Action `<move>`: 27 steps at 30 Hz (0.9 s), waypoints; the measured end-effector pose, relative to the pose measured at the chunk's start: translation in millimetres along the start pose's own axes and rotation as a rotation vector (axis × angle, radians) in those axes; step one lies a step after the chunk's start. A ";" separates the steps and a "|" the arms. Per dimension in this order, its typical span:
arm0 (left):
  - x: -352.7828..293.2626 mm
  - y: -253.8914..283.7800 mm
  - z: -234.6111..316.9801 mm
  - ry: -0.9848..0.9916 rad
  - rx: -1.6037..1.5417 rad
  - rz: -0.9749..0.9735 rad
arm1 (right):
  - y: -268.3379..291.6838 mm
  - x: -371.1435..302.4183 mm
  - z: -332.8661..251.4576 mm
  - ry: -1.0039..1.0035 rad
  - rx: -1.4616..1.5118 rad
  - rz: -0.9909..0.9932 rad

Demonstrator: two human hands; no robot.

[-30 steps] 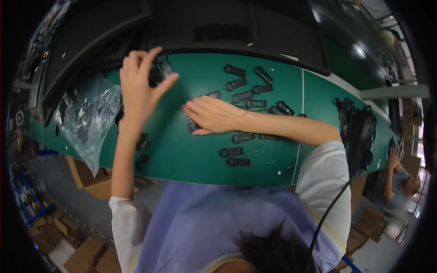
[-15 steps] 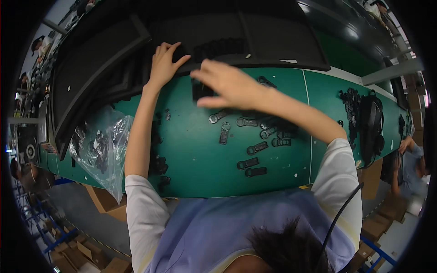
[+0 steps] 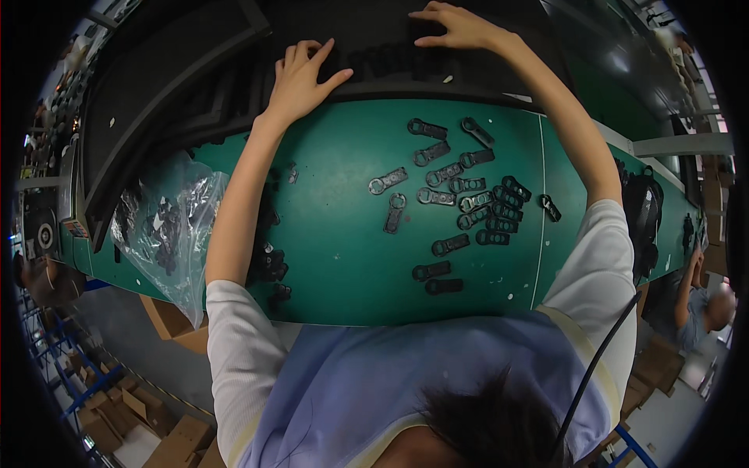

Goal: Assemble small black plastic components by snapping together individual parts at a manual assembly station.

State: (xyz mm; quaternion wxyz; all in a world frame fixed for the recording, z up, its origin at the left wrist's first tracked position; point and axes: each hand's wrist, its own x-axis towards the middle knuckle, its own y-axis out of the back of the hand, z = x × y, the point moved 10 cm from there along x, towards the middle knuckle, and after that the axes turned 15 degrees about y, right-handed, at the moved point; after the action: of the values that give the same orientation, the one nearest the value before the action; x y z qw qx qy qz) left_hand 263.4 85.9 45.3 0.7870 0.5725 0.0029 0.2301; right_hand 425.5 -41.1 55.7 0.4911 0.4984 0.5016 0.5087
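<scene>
My left hand (image 3: 306,82) is over the near edge of a large black tray (image 3: 304,117), its thumb and fingers spread beside a row of black parts (image 3: 382,61). Farther right and deeper in the tray, my right hand (image 3: 459,27) has thumb and fingers around a dark block-like piece (image 3: 422,31), which barely stands out from the black behind it. Several black parts, each with a ring at one end and a flat oblong body, lie scattered on the green table; one ring-ended part (image 3: 388,181) is at the left of this group.
A clear plastic bag (image 3: 175,234) with dark pieces stands at the left, beside a small heap of black parts (image 3: 273,265). Black frames (image 3: 175,121) lean over the back left. A black bag-like item (image 3: 646,222) lies at the right, where another person (image 3: 690,300) sits.
My right hand has moved from above the table back into the tray, and the dark piece beneath it has left the table. My left hand stays at the tray's edge. The view has shifted slightly.
</scene>
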 end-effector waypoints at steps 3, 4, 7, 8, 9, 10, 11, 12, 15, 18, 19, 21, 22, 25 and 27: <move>-22.2 41.7 33.9 -0.178 0.153 0.416 | 42.8 -35.1 -29.0 -0.015 0.217 0.333; -30.7 52.4 46.8 -0.186 0.146 0.414 | 41.4 -47.1 -50.1 -0.031 0.396 0.257; -85.4 50.3 72.8 -0.111 -0.138 -0.042 | 30.3 -73.0 -134.6 0.178 0.401 0.206; -105.8 50.1 87.6 -0.121 -0.173 -0.102 | 21.6 -78.8 -143.0 0.176 0.407 0.206; -123.6 49.5 100.2 -0.119 -0.174 -0.108 | 14.1 -83.2 -151.3 0.164 0.399 0.210; -141.2 43.8 113.5 -0.136 -0.197 -0.126 | 8.1 -86.9 -158.0 0.152 0.391 0.213; -154.3 37.8 121.6 -0.150 -0.216 -0.141 | 6.4 -89.4 -164.4 0.146 0.382 0.217; -162.8 31.6 122.6 -0.138 -0.210 -0.139 | 7.5 -90.3 -170.1 0.159 0.388 0.217; -180.9 11.5 124.8 -0.128 -0.163 -0.134 | 0.7 -96.8 -174.2 0.140 0.472 0.101; -189.3 12.5 118.9 -0.076 -0.131 -0.080 | 2.6 -101.6 -182.0 0.128 0.446 0.131; -190.5 14.7 116.8 -0.060 -0.115 -0.055 | 3.8 -103.5 -184.1 0.114 0.431 0.152; -192.2 16.2 116.2 -0.050 -0.103 -0.033 | 2.8 -105.4 -190.9 0.084 0.406 0.157; -190.8 16.5 114.8 -0.038 -0.097 -0.021 | 1.3 -104.7 -190.8 0.047 0.390 0.157; -183.7 15.7 110.4 0.003 -0.110 0.002 | -0.1 -98.5 -181.6 -0.027 0.374 0.198; -179.9 13.7 103.0 0.070 -0.161 0.005 | 2.3 -93.0 -168.6 -0.109 0.392 0.262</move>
State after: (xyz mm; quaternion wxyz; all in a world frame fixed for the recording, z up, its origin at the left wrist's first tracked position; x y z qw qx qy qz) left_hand 125.2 -69.3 46.6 0.8293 0.4989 0.0104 0.2515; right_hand 258.9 -137.7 56.7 0.3413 0.6718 0.4944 0.4334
